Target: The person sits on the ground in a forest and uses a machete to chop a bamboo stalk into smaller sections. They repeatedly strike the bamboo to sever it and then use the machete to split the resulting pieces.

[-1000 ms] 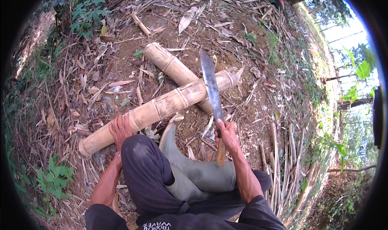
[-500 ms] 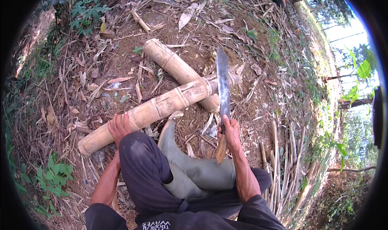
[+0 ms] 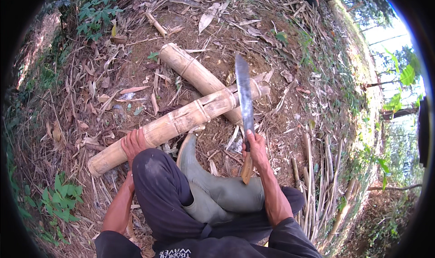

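Observation:
My left hand (image 3: 134,143) is wrapped over the near left part of a thick, pale bamboo pole (image 3: 181,118). This pole slants up to the right and rests across a second bamboo piece (image 3: 192,68) on the ground. Splits run along its far right part. In my right hand (image 3: 257,147) is a machete (image 3: 244,95), gripped by its wooden handle. The long blade points away from me and passes over the far end of the upper pole; whether it touches the bamboo I cannot tell.
Dry leaves and bamboo scraps cover the ground. My green rubber boot (image 3: 217,190) lies close below the pole. Several thin sticks (image 3: 317,181) lie to my right. Leafy plants (image 3: 61,197) grow at the left, and a short stick (image 3: 156,24) is farther off.
The machete blade's tip has swung slightly left over the pole's far end. My left hand keeps its place on the bamboo. The split in the bamboo now looks wider and darker.

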The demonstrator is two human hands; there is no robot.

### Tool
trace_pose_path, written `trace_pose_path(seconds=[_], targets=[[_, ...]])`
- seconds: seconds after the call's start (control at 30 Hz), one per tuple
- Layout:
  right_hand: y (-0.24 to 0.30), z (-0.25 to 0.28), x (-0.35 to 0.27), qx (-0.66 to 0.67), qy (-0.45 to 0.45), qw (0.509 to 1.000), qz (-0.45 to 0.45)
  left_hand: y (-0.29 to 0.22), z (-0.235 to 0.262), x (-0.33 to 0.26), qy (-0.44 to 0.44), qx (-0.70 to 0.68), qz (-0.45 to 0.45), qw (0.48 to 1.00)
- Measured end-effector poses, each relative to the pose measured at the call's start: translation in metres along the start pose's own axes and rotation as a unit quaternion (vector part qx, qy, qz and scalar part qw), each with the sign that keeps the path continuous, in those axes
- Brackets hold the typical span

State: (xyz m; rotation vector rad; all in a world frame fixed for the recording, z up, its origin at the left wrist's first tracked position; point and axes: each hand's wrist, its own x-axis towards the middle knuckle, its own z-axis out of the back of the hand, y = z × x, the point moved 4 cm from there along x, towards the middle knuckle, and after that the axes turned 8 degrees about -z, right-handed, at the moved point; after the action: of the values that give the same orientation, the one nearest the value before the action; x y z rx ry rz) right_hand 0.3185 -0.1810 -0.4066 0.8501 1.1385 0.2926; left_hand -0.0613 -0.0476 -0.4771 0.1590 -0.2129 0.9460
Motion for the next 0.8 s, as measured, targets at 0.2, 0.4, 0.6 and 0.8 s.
trace_pose_path(seconds=[0.2, 0.4, 0.6, 0.8], targets=[[-0.005, 0.008, 0.001, -0.045, 0.035, 0.998, -0.001, 0.002, -0.004, 0.001, 0.033, -0.056, 0.016, 0.998], [-0.01, 0.007, 0.002, -0.094, 0.026, 0.995, 0.001, -0.003, 0.01, -0.001, 0.026, -0.068, -0.011, 0.997], [-0.003, 0.016, 0.005, 0.019, -0.002, 1.0, -0.007, 0.007, 0.017, 0.021, 0.11, -0.202, -0.067, 0.971], [-0.011, -0.003, -0.002, -0.118, 0.08, 0.99, 0.003, 0.023, 0.004, 0.033, 0.169, -0.232, -0.076, 0.955]])
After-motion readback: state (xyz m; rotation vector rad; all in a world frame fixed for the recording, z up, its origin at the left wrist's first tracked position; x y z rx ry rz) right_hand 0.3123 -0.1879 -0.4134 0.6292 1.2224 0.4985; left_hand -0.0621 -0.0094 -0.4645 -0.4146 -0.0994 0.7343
